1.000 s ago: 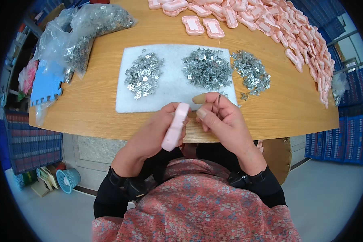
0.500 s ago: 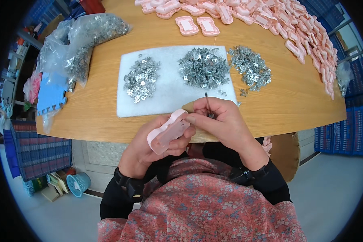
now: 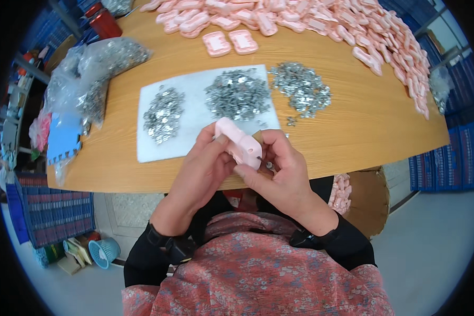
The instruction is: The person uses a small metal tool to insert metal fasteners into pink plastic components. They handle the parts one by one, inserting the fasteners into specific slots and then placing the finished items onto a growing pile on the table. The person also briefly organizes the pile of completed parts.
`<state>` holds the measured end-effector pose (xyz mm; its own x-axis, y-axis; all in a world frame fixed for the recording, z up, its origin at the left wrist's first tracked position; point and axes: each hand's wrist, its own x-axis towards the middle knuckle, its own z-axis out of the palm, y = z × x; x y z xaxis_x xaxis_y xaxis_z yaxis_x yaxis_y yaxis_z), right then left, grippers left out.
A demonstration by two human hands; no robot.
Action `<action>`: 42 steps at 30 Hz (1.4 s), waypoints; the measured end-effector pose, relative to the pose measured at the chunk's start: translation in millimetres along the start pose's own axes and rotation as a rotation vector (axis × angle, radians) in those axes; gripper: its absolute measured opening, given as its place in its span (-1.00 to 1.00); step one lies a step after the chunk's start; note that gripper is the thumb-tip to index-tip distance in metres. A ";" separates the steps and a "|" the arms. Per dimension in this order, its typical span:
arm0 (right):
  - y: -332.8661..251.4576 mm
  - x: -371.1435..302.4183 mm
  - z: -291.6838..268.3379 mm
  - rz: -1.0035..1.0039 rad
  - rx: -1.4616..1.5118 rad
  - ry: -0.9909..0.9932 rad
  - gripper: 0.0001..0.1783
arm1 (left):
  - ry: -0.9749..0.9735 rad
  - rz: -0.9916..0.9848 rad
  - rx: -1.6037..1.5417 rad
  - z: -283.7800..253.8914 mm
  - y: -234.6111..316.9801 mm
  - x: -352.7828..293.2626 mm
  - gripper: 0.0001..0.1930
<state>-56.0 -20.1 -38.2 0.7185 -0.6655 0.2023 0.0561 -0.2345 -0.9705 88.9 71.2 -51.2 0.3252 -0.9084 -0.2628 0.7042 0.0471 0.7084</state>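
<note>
Pink casing [image 3: 238, 141]: raised over the desk's [image 3: 363, 126] near side, tilted between both hands.
Left hand [image 3: 199, 164]: grip closed on the casing, thumb along its side.
Right hand [image 3: 285, 176]: grip curled around a small metal tool [image 3: 269, 165] — mostly hidden — beside the casing's right end.
Casing's right end: apparently being worked now — calls for a steady left grip, fine right-hand placement.

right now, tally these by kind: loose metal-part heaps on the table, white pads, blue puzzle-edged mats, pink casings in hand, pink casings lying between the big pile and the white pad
Loose metal-part heaps: 3
White pad: 1
Blue puzzle-edged mat: 1
Held pink casing: 1
Pink casings set apart: 2
Total: 8
</note>
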 end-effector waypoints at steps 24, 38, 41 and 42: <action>45.6 20.9 -92.1 0.045 -0.663 0.169 -0.81 | -0.206 -0.346 0.169 -29.2 7.6 -6.0 -0.30; 47.2 16.1 -103.4 0.103 -0.718 0.174 -0.85 | -0.208 -0.265 0.224 -26.0 4.2 -8.4 -0.28; 44.2 13.5 -103.9 0.108 -0.674 0.189 -0.85 | -0.195 -0.236 0.234 -25.4 2.6 -9.5 -0.40; 44.7 13.6 -102.1 0.086 -0.655 0.189 -0.85 | -0.189 -0.234 0.246 -24.1 3.1 -10.0 -0.44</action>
<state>-114.5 -111.9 -65.5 0.5652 -0.7992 0.2047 -0.4693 -0.5155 -0.7170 103.0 90.5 -62.1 0.0352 -0.9443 -0.3271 0.5661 -0.2508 0.7853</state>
